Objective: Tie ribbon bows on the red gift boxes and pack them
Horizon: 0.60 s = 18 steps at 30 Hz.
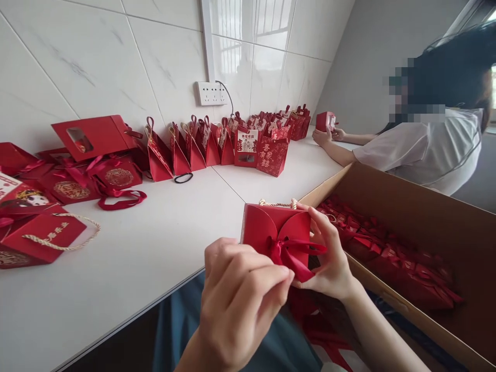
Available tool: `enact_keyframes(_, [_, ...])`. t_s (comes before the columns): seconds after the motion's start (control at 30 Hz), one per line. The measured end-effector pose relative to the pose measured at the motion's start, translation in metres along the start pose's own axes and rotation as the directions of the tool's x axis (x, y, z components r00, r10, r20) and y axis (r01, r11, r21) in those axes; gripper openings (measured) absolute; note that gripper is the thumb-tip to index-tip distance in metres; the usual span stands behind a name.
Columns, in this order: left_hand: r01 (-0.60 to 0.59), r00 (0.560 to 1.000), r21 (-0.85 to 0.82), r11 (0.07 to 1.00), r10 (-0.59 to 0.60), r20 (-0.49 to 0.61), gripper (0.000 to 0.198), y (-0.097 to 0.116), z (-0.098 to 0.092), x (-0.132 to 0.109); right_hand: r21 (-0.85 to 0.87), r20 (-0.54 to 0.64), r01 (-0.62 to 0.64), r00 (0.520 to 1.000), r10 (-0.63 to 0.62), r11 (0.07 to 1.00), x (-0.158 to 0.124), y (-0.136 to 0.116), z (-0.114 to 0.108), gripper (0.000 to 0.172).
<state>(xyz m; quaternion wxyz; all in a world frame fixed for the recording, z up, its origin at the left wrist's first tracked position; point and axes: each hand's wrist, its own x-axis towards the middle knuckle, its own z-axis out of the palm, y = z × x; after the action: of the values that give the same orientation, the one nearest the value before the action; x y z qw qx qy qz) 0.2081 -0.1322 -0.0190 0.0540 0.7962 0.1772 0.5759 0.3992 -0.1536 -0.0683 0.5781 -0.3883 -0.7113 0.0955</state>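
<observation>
I hold a small red gift box with rounded flaps and a cream rope handle just off the near edge of the white counter. My right hand grips the box's right side, fingers curled round it. My left hand is closed in a pinch on the red ribbon bow at the box's front.
A cardboard carton at right holds several red ribboned boxes. Red gift bags and boxes line the tiled wall and lie flat at left. Another person in a white shirt holds a red box at the far right.
</observation>
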Motion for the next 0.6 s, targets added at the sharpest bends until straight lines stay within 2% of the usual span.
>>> enact_keyframes(0.07, [-0.002, 1.0, 0.02, 1.0, 0.002, 0.023, 0.015, 0.003, 0.0, 0.0, -0.003, -0.011, 0.016, 1.0, -0.016, 1.0, -0.001, -0.001, -0.002, 0.106])
enact_keyframes(0.23, [0.104, 0.992, 0.153, 0.983, -0.113, 0.054, 0.022, 0.007, 0.005, -0.001, -0.043, -0.033, 0.023, 0.999, -0.024, 0.999, -0.002, -0.004, -0.008, 0.107])
enact_keyframes(0.37, [0.049, 0.973, 0.35, 0.936, -0.123, 0.194, 0.033, 0.007, 0.005, -0.009, -0.067, -0.038, 0.023, 0.999, -0.026, 0.997, -0.004, -0.004, -0.014, 0.106])
enact_keyframes(0.43, [0.077, 0.946, 0.526, 0.847, -0.228, 0.23, 0.047, 0.005, 0.001, -0.016, -0.08, -0.051, 0.011, 0.999, -0.015, 0.997, -0.005, -0.002, -0.016, 0.105])
enact_keyframes(0.5, [0.133, 0.914, 0.654, 0.745, -0.347, 0.209, 0.069, 0.003, -0.003, -0.02, -0.078, -0.067, 0.0, 0.998, -0.005, 0.997, -0.006, -0.001, -0.017, 0.104])
enact_keyframes(0.53, [0.142, 0.907, 0.665, 0.733, -0.365, 0.209, 0.077, 0.002, -0.005, -0.021, -0.074, -0.075, -0.002, 0.997, -0.004, 0.997, -0.007, 0.0, -0.017, 0.104])
enact_keyframes(0.6, [0.116, 0.915, 0.617, 0.778, -0.326, 0.239, 0.084, 0.002, -0.005, -0.02, -0.078, -0.08, 0.0, 0.997, -0.006, 0.997, -0.007, 0.002, -0.018, 0.105])
